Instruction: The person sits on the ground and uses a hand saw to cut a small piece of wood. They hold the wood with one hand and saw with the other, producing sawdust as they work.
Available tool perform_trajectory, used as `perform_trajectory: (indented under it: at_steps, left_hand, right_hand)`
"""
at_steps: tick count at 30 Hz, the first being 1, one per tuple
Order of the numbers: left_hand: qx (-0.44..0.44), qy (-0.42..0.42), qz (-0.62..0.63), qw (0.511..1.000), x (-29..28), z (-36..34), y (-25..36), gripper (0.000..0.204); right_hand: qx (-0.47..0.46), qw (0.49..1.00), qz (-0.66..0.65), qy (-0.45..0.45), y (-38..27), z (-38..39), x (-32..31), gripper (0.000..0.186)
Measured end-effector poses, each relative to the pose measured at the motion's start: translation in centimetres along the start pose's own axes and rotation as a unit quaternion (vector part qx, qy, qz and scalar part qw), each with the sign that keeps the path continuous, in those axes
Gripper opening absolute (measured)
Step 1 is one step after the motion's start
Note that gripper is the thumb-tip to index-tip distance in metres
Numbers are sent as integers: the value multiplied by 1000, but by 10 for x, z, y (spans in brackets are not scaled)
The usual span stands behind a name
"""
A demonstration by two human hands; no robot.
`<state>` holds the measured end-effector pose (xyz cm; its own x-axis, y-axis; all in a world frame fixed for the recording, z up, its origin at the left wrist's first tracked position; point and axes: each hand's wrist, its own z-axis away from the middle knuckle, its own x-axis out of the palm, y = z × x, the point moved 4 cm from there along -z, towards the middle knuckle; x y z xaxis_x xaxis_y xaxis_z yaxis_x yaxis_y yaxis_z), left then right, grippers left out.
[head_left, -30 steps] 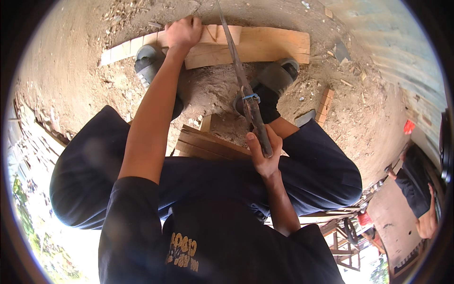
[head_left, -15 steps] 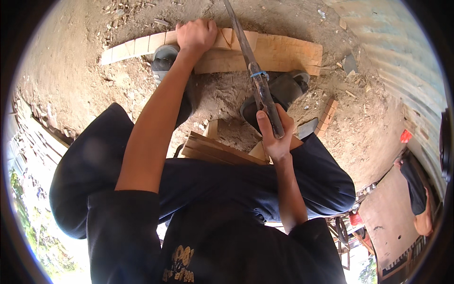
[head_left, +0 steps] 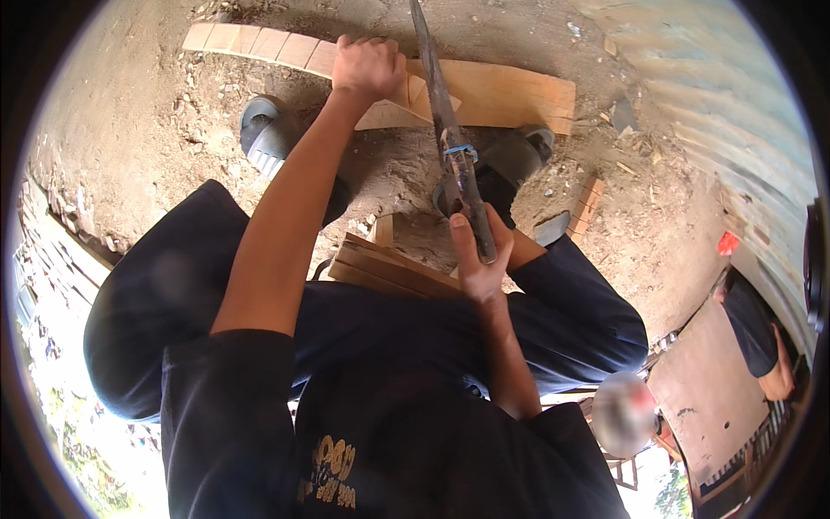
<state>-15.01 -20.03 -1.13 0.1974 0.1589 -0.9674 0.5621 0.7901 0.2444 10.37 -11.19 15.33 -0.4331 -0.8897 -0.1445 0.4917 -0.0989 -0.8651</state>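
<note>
My left hand (head_left: 370, 67) is closed over a pale wooden piece (head_left: 270, 43) marked with several crosswise lines. This piece slants across a broader wooden board (head_left: 510, 93) on the dirt. In my right hand (head_left: 481, 256) is the dark handle of a machete (head_left: 437, 91), bound with a blue band. Its long narrow blade points away from me, passing over the wood just right of my left hand. Whether the blade touches the wood I cannot tell.
My sandalled feet, left (head_left: 270, 134) and right (head_left: 510, 160), stand near the board. A small lined wood block (head_left: 586, 208) lies right of them, and stacked wood (head_left: 380, 268) sits below. Corrugated metal sheeting (head_left: 718, 95) borders the right side. Another person (head_left: 752, 333) is at far right.
The left end of the lined wooden piece has swung away from me, with my left hand still on it. My left foot has shifted left. The machete has come slightly left and nearer.
</note>
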Motion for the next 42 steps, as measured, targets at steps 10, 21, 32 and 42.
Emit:
perform_trajectory:
  at_steps: [10, 21, 32, 42]
  left_hand:
    - [-2, -38, 3, 999, -8, -3, 3, 35]
    - [-22, -81, -11, 996, -8, -4, 4, 43]
    - [-186, 244, 60, 950, -21, 23, -12, 51]
    - [-685, 186, 401, 580, -11, 42, 20, 67]
  right_hand:
    - [-32, 998, 35, 37, 27, 15, 13, 23]
    - [-36, 999, -13, 34, 46, -13, 22, 27]
    - [-93, 995, 18, 3, 34, -25, 29, 20]
    - [-82, 996, -4, -15, 46, -26, 24, 18]
